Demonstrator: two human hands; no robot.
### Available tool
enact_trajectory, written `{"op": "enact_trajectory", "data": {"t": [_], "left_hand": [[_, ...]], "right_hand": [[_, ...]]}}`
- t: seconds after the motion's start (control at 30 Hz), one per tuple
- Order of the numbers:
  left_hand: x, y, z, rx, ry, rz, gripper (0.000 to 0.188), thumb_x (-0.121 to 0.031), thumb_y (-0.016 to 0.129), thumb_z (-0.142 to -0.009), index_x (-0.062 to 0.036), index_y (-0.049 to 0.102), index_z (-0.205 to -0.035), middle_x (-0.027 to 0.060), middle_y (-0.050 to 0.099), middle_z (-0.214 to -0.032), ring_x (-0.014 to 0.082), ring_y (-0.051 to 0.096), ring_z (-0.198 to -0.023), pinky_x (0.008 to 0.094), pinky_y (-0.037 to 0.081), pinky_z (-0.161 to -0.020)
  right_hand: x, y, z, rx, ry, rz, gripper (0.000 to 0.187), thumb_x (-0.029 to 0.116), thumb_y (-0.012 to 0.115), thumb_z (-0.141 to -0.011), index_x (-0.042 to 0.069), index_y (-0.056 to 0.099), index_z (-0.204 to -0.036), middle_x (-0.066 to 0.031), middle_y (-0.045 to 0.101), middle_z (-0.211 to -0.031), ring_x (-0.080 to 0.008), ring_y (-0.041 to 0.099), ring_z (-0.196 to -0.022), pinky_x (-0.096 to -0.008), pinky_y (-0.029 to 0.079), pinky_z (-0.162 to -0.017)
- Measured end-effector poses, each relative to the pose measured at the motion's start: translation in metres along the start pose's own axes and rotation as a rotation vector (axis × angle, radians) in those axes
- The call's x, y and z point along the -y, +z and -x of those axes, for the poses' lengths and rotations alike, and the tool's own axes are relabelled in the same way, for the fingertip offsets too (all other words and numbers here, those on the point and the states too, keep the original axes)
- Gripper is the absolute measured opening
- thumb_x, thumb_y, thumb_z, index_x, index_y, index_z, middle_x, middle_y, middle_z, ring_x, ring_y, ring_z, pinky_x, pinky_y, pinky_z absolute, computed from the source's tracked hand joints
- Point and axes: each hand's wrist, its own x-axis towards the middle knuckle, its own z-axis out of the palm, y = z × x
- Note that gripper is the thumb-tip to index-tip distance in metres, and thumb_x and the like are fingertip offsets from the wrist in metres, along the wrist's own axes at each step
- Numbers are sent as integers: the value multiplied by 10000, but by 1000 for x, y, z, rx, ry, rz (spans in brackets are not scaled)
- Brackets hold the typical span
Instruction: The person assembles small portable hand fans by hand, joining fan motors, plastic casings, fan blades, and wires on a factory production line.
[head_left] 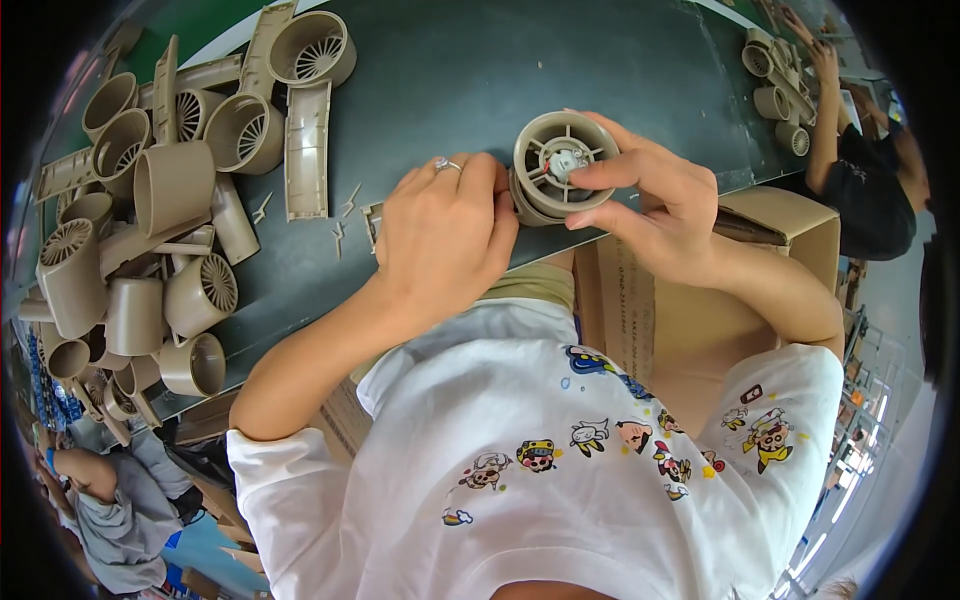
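Near the table's front edge, a beige cylindrical housing (531,138) stands tilted with its round, spoked opening facing up. A small round motor (563,164) with a whitish end and a bit of red sits in the centre of the spokes. My right hand (665,195) closes round the right side of the housing, its index finger on the motor and its thumb at the rim. My left hand (440,235), with a ring on one finger, is curled against the housing's left side; its fingertips are mostly hidden. A small beige piece (372,225) shows partly beside the left hand.
A heap of beige cylindrical housings (175,190) and long curved handle shells (307,150) covers the table's left side. Small beige slivers (338,238) lie nearby. An open cardboard box (700,320) stands below the right edge. Another person's arm (825,110) reaches in at far right, by more beige parts (772,102).
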Motion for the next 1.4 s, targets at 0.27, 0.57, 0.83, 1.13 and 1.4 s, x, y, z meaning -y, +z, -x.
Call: {"op": "enact_trajectory", "data": {"t": [0.27, 0.57, 0.83, 1.13, 1.4], "left_hand": [[1, 1, 1, 12, 51, -39, 110, -71, 625, -746, -22, 543, -801, 130, 601, -731, 311, 590, -674, 414, 464, -639], [7, 7, -2, -74, 84, -113, 107, -86, 633, -758, -33, 549, -798, 115, 608, -735, 296, 607, -692, 403, 464, -650], [7, 10, 0, -72, 43, -104, 103, -94, 630, -773, -32, 552, -801, 129, 634, -745, 307, 630, -689, 412, 483, -657], [8, 12, 1, -100, 2, -58, 126, -101, 631, -757, -7, 552, -783, 166, 633, -697, 340, 633, -629, 432, 510, -611], [11, 11, 2, -93, 15, -78, 175, -108, 646, -739, 17, 525, -753, 200, 616, -677, 348, 631, -598, 431, 521, -546]], "right_hand": [[-12, 12, 11, -116, -59, -65, 278, 45, 800, -723, -45, 657, -944, -208, 687, -1008, -338, 617, -1140, -362, 533, -867], [-4, 15, 7, -175, -106, 214, 286, 80, 806, -728, -31, 646, -937, -179, 698, -984, -269, 709, -793, -328, 567, -749], [-24, 20, 15, -210, -192, 197, 275, 74, 797, -737, -12, 657, -957, -169, 703, -1006, -268, 706, -889, -295, 551, -752], [-27, 8, 8, -47, -42, -23, 278, 53, 787, -747, -17, 691, -999, -151, 701, -1059, -251, 620, -1152, -305, 488, -924], [-24, -1, 6, 71, -85, 6, 241, 32, 747, -786, -25, 695, -1015, -177, 683, -1119, -268, 625, -1140, -309, 500, -910]]}}
